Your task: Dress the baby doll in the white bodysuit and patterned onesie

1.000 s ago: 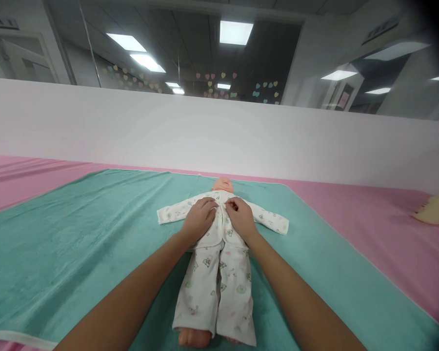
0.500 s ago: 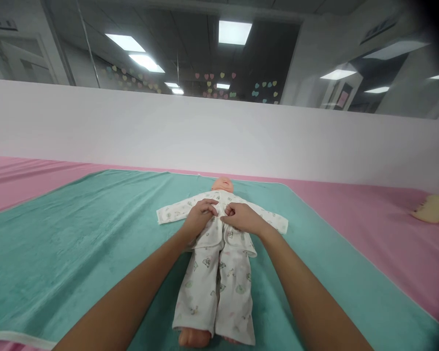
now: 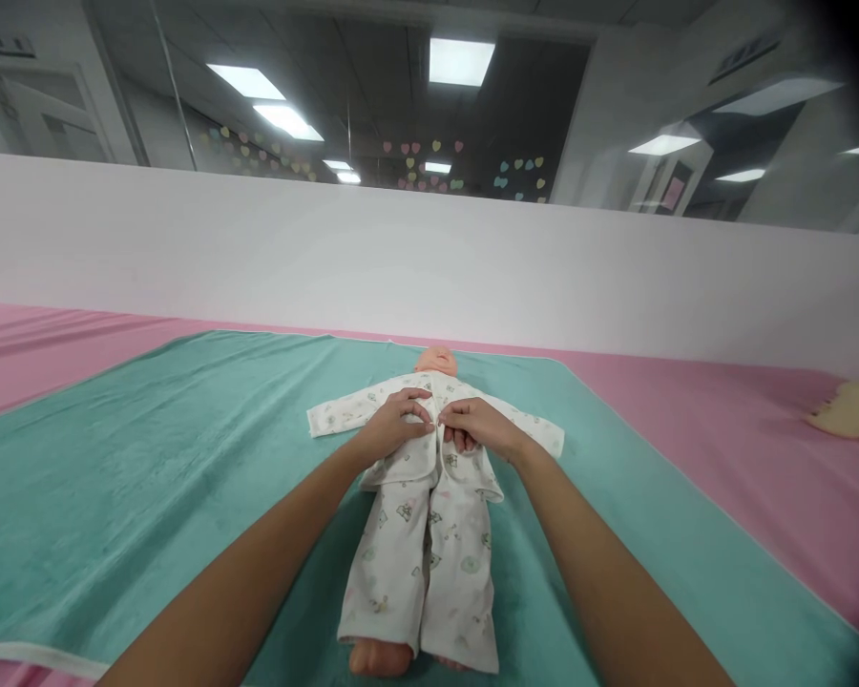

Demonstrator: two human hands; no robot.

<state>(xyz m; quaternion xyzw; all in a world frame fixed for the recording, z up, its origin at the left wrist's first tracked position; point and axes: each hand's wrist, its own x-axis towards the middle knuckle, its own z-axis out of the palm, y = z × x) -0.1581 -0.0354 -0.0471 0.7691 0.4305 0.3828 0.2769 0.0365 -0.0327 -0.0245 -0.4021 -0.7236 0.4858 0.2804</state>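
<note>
A baby doll (image 3: 436, 361) lies on its back, its head away from me and its feet toward me. It wears a white printed baby shirt (image 3: 408, 466) and matching trousers (image 3: 390, 563). At the chest, my left hand (image 3: 399, 423) has its thumb and fingers closed on the left edge of the shirt's front opening. My right hand (image 3: 478, 425) pinches the opposite edge, close to the left fingertips, its other fingers curled beneath. Whatever fastener lies between the fingertips is too small to make out. Below the hands, the shirt's front hangs slightly parted.
Under the doll spreads a teal blanket (image 3: 186, 477) with a white edge, over a pink cover (image 3: 730, 439). Behind it rises a white low wall (image 3: 372, 258) with glass (image 3: 372, 86) above. A pale yellowish object (image 3: 851, 405) lies at the far right.
My right hand has turned, with its thumb and index now pinching the edge and its other fingers lower. The left thumb has shifted right toward the opening. The doll stays put.
</note>
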